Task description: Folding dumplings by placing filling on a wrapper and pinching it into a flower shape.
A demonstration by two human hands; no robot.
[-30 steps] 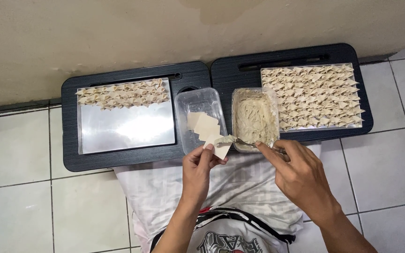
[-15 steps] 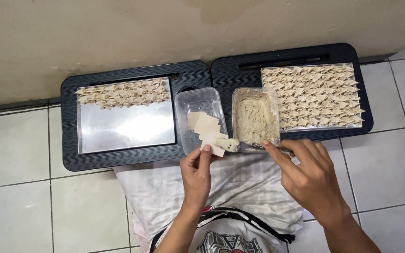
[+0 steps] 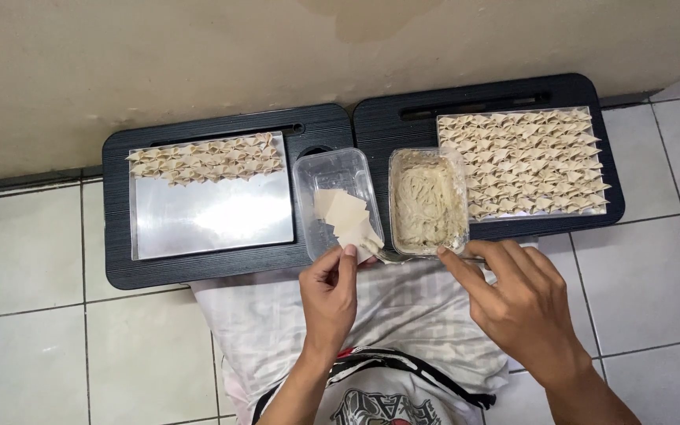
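Left hand (image 3: 330, 293) pinches a thin square wrapper (image 3: 358, 242) at the clear tub's (image 3: 335, 167) near rim; right hand (image 3: 522, 303) grips a spoon (image 3: 391, 256) beside the pale, stringy filling (image 3: 426, 206).

Two clear plastic tubs (image 3: 338, 169) (image 3: 428, 197) stand side by side between trays.

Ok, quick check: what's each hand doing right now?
Left hand: pinched shut on a square wrapper.
Right hand: closed on a thin utensil beside the filling container.

Bare forearms, no sleeves; white printed shirt, black-red trim.
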